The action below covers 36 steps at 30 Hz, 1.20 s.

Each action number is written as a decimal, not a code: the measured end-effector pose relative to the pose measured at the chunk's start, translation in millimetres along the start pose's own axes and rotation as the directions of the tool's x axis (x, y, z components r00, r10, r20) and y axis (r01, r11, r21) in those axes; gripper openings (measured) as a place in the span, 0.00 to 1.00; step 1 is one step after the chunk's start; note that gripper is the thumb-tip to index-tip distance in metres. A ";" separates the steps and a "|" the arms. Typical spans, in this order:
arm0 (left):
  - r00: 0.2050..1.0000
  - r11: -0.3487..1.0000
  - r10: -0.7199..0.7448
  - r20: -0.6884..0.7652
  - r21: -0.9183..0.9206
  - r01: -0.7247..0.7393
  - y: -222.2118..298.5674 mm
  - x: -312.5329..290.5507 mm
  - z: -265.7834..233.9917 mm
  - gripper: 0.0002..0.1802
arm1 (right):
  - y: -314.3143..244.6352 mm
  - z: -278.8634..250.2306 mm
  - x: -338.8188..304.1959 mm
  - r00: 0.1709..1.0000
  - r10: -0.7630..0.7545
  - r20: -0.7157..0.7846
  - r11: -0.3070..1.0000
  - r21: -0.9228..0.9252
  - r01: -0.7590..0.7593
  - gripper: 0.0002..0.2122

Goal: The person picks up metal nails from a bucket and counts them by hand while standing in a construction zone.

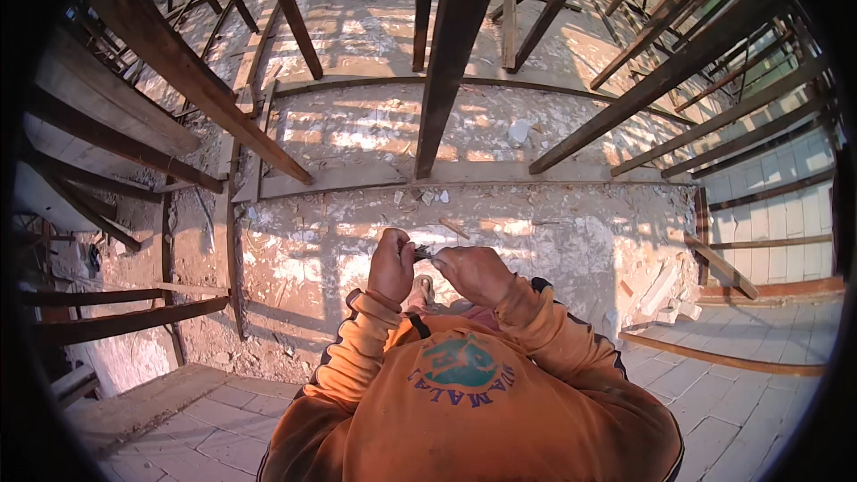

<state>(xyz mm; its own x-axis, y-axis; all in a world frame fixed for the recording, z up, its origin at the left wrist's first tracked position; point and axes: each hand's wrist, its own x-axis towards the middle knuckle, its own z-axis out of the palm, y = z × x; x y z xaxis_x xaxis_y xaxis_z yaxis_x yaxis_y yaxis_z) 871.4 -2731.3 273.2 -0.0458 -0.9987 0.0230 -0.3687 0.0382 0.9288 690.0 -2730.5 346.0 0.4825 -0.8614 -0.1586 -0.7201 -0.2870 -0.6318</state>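
Note:
My left hand [390, 268] and my right hand [476, 275] meet in front of my chest, both closed with fingers bent. Between their fingertips sits a small, dark, thin thing [420, 253], perhaps metal; it is too small and too covered to name. The thumbs press toward it from either side. Both forearms, in orange sleeves with dark stripes, reach forward from my body. Below the hands, part of a foot [425, 284] shows on the dusty ground.
Slanting wooden posts [451, 71] rise from planks ahead. A long plank [500, 172] crosses the debris-strewn floor [357, 214]. White rubble [665, 295] lies to the right, beside pale tiles [714, 393] with a wooden strip [723, 359]. More beams [134, 321] stand at left.

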 end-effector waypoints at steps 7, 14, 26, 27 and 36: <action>0.942 0.717 -0.335 0.023 -0.642 0.271 15.6 10.4 1.7 0.10 | 43.2 61.6 -16.3 0.953 0.067 0.297 0.580 0.766 -0.279 0.15; 0.872 0.990 0.031 0.488 -0.133 0.039 45.3 3.1 8.1 0.06 | 72.0 -23.3 -0.9 0.991 -0.039 0.130 0.998 0.048 0.033 0.13; 0.879 0.904 0.410 0.243 0.018 -0.427 131.3 3.7 183.9 0.09 | 69.1 -23.7 -172.3 0.591 0.504 -0.630 0.797 0.604 -0.036 0.14; 0.885 0.915 0.392 0.252 -0.004 -0.404 136.5 4.1 200.9 0.09 | 74.6 -17.9 -177.1 0.518 0.541 -0.663 0.751 0.658 0.056 0.14; 0.348 0.433 0.887 0.305 -0.285 -0.855 230.0 -21.1 347.2 0.08 | 110.7 -77.7 -287.3 0.143 0.697 -0.703 0.645 0.701 0.303 0.12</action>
<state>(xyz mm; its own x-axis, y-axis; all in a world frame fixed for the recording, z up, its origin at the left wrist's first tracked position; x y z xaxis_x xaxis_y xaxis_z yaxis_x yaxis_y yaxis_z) 465.3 -2689.6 357.9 -0.6258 -0.3031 0.7187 0.1441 0.8606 0.4884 432.9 -2547.4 380.5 -0.7834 -0.6175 0.0704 0.0313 -0.1523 -0.9878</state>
